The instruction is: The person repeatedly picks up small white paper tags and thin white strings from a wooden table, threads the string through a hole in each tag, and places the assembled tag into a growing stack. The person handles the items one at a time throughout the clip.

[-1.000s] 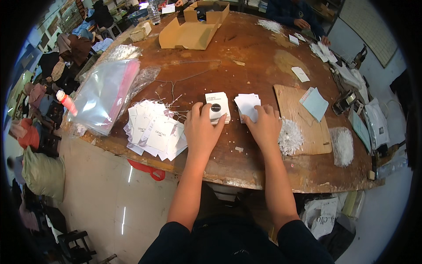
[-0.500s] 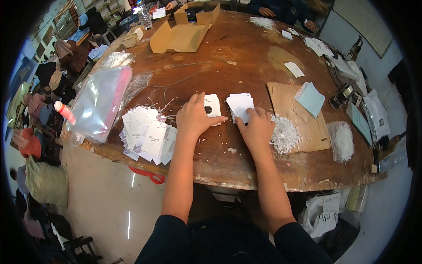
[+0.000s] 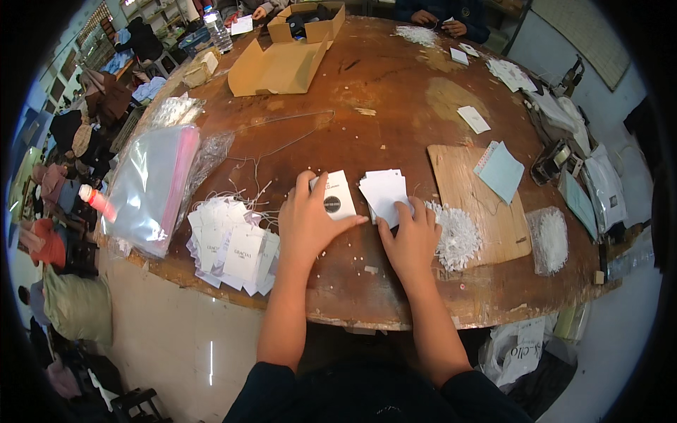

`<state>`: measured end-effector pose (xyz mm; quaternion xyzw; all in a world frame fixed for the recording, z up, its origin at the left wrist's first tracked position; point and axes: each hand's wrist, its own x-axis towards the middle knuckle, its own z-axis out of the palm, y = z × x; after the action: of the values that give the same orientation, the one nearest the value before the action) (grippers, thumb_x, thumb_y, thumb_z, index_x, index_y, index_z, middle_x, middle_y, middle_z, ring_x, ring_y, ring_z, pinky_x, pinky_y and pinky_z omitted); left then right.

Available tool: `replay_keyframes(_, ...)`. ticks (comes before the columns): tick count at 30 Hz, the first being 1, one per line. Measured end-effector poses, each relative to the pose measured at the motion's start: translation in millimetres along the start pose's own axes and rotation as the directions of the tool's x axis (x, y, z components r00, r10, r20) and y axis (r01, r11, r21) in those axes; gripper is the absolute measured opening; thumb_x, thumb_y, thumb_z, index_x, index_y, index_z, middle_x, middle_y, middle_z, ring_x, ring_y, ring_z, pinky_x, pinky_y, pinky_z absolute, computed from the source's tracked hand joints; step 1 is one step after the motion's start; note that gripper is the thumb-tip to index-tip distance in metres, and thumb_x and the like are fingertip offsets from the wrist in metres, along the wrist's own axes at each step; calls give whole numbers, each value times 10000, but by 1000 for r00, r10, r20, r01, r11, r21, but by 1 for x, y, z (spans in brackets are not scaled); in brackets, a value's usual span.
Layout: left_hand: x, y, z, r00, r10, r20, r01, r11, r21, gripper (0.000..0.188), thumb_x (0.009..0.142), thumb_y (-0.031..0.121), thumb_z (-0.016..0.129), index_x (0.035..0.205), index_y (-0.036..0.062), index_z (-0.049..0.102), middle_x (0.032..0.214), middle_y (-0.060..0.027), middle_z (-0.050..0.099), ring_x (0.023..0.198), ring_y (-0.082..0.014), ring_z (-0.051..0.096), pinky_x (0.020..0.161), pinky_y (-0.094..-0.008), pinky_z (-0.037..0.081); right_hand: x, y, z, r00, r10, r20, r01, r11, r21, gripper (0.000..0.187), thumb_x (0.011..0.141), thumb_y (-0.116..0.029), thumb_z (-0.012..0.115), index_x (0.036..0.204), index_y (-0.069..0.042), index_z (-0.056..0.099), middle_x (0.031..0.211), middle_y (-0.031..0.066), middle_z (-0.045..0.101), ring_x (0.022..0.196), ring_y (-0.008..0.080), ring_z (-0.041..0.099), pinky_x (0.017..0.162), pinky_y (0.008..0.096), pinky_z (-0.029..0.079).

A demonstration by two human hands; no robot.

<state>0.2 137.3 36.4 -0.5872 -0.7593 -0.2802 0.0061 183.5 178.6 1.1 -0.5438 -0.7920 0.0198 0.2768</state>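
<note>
A stack of cream cards [image 3: 342, 190] with a black circle on top lies in front of me. My left hand [image 3: 310, 218] rests at its left edge, fingers apart and thumb stretched along below its lower edge. Just to the right is a slightly fanned stack of white cards [image 3: 383, 192]. My right hand [image 3: 412, 236] grips its lower right part between thumb and fingers. Beside my left forearm sits a pile of white printed hang tags [image 3: 233, 247] with strings. A heap of short white strings [image 3: 457, 238] lies right of my right hand.
Clear plastic bags [image 3: 151, 187] and a red-capped bottle [image 3: 96, 201] lie left. An open cardboard box [image 3: 278, 70] stands farther back. Right are a wooden board [image 3: 458, 169] with a light-blue paper [image 3: 502, 173] and a bag of strings [image 3: 549, 236]. Two people sit across the table [image 3: 381, 282].
The view has shifted, so the table sits lower in the picture. More of the cream stack shows beside my left hand. Across the table, a person's hands have come closer together.
</note>
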Motion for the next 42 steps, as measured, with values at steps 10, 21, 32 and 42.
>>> replay_keyframes(10, -14, 3, 13, 989, 89, -119, -99, 991, -87, 961, 537, 421, 927, 1335, 47, 546, 1359, -150, 436, 1041, -330, 540, 878, -444, 476, 3, -1, 2, 1000, 5, -9, -4, 996, 89, 429, 784, -281, 767, 1129, -57, 644, 1286, 151, 545, 1147, 343, 491, 892, 471, 380)
replay_keyframes(21, -11, 0, 16, 985, 131, -110, -144, 983, -116, 924, 599, 390, 907, 1371, 63, 518, 1423, -146, 388, 1164, -344, 500, 972, -470, 415, 2, 2, 2, 999, 38, -15, -37, 996, 81, 397, 806, -289, 705, 1123, -55, 656, 1290, 146, 543, 1179, 348, 469, 904, 481, 354)
replay_keyframes(32, -6, -9, 15, 968, 189, -165, -208, 973, -104, 913, 589, 345, 923, 1362, 58, 531, 1432, -151, 379, 1146, -334, 526, 964, -461, 448, 6, -7, 4, 998, 14, -63, -6, 992, 129, 409, 811, -291, 719, 1140, -58, 652, 1286, 166, 524, 1183, 364, 454, 923, 490, 350)
replay_keyframes(42, -12, 4, 20, 961, 50, -272, -194, 823, -533, 734, 601, 100, 900, 1266, 93, 592, 1475, -170, 261, 1244, -348, 493, 977, -419, 488, 5, -14, -5, 983, 21, -184, 79, 852, 518, 477, 753, -159, 765, 1184, -42, 598, 1311, 187, 441, 1164, 359, 467, 943, 452, 399)
